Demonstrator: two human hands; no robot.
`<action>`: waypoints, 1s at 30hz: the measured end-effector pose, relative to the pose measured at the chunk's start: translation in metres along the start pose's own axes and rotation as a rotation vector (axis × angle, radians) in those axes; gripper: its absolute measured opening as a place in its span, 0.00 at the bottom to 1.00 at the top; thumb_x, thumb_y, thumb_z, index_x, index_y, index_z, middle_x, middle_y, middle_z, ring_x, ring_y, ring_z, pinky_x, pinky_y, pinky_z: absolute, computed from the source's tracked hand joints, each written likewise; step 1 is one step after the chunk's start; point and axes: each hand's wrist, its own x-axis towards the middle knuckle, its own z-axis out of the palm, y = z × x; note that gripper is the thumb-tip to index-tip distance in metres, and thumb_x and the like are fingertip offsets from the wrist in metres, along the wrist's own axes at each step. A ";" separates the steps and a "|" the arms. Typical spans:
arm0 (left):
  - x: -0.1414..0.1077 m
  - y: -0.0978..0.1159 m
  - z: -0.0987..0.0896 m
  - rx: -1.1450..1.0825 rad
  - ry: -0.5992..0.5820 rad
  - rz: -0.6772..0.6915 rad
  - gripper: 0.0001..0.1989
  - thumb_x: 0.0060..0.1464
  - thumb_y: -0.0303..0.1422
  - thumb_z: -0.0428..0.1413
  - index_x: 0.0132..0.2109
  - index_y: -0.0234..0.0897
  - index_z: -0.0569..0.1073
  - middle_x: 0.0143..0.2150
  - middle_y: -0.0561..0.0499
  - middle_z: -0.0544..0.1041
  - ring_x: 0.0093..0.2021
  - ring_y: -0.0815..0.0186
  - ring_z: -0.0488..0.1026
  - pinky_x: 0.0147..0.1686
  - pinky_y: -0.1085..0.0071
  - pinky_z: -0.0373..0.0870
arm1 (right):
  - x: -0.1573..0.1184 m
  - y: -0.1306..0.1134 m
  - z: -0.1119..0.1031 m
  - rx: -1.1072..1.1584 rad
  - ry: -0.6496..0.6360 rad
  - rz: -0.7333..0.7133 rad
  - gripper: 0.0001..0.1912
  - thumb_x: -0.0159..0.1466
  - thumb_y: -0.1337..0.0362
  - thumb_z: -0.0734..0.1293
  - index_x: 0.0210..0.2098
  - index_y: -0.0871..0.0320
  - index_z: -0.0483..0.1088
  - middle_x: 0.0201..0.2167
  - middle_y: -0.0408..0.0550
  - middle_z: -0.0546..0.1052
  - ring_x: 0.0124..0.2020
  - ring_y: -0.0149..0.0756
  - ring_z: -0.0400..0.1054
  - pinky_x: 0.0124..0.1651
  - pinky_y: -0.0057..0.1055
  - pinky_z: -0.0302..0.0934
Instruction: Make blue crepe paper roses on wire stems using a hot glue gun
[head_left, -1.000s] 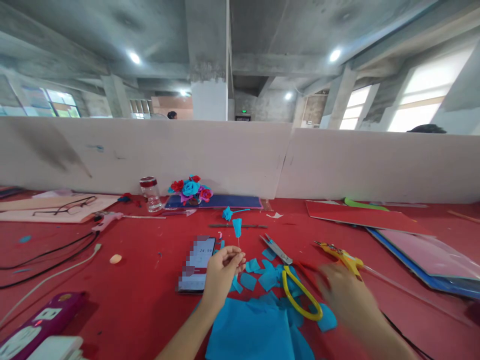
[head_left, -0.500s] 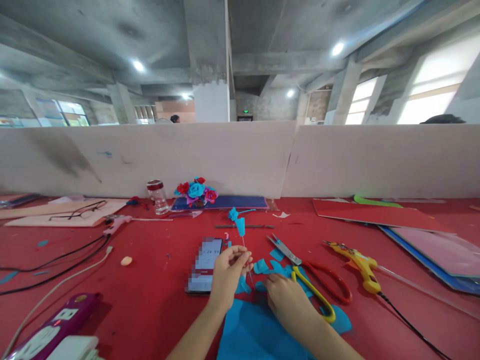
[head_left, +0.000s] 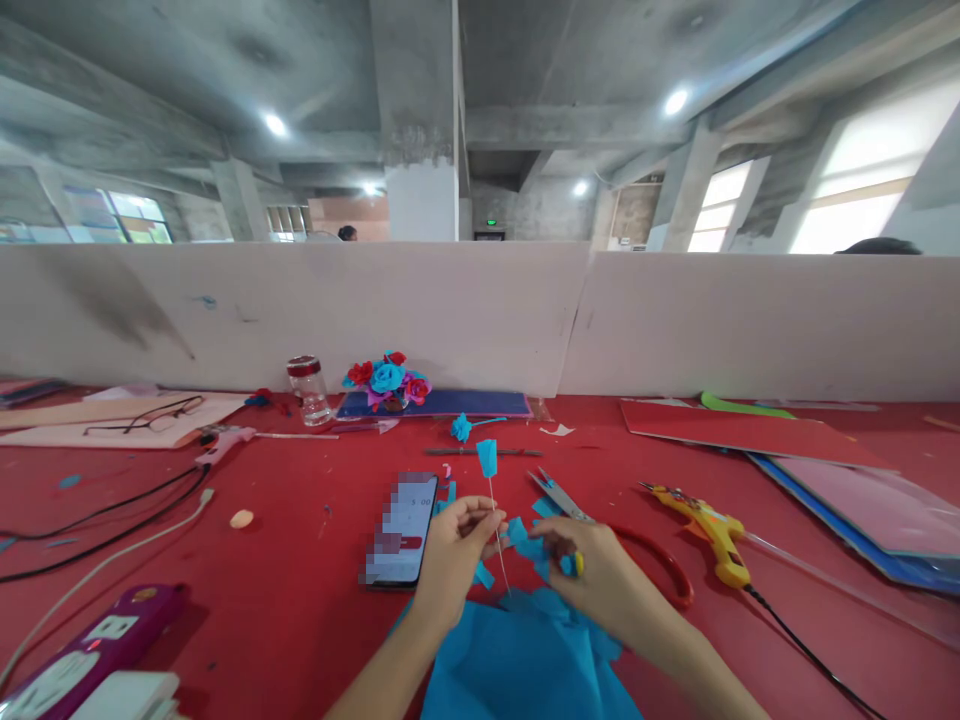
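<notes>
My left hand [head_left: 456, 550] pinches a thin pale wire stem [head_left: 498, 535] between thumb and fingers. A blue paper petal [head_left: 487, 458] sits on the top end of that wire. My right hand [head_left: 592, 562] is curled, its thumb and fingertips closed around a blue petal [head_left: 537, 550]; part of it is hidden. More cut blue petals [head_left: 559, 604] lie below this hand, on and beside a large blue sheet [head_left: 517, 660]. Under my right wrist are scissors [head_left: 671, 570] with a red handle; their yellow handle is mostly covered.
A phone [head_left: 405, 530] lies left of my hands. Right of them is a yellow glue gun [head_left: 705, 530] with its cord. Farther back stand a small flower arrangement [head_left: 387, 378] and a glass jar [head_left: 309, 390]. A purple power strip [head_left: 112, 640] is at front left.
My right hand has lifted and turned over the petals, covering the scissors' yellow handle. The blue sheet and petals have shifted. My left hand still holds the upright wire.
</notes>
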 end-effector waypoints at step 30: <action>-0.021 0.002 0.019 0.097 -0.125 -0.107 0.17 0.32 0.40 0.66 0.28 0.32 0.73 0.26 0.52 0.74 0.26 0.69 0.70 0.28 0.72 0.73 | 0.010 -0.003 0.005 0.663 0.503 0.212 0.14 0.50 0.55 0.70 0.20 0.59 0.66 0.15 0.42 0.72 0.18 0.29 0.64 0.22 0.25 0.58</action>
